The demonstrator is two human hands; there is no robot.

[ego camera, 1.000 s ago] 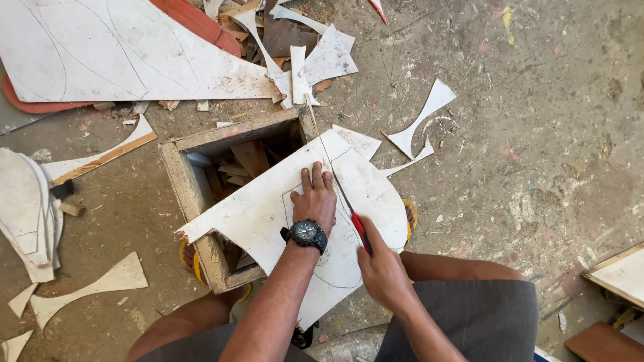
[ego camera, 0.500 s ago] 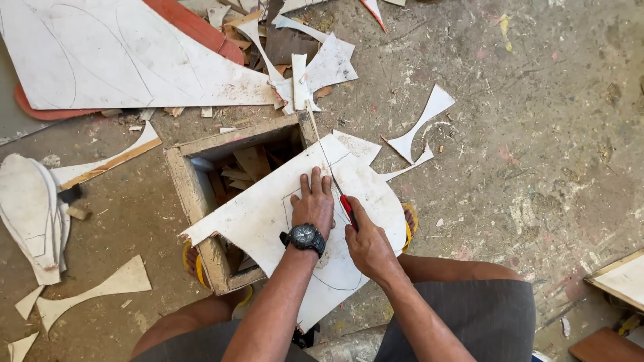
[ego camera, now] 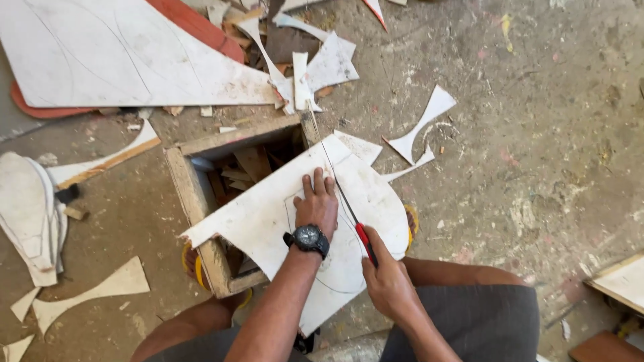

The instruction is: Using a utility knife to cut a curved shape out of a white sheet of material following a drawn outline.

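White board (ego camera: pixel 268 214) pinned flat by left hand (ego camera: pixel 318 204); right hand (ego camera: pixel 388 281) grips saw (ego camera: pixel 349 208).

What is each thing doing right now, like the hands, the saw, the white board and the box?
left hand: pressed flat on the white board
right hand: gripping the saw's red handle
saw: blade lying across the board
white board: resting on the box, partly cut
wooden box: open on top, scraps inside
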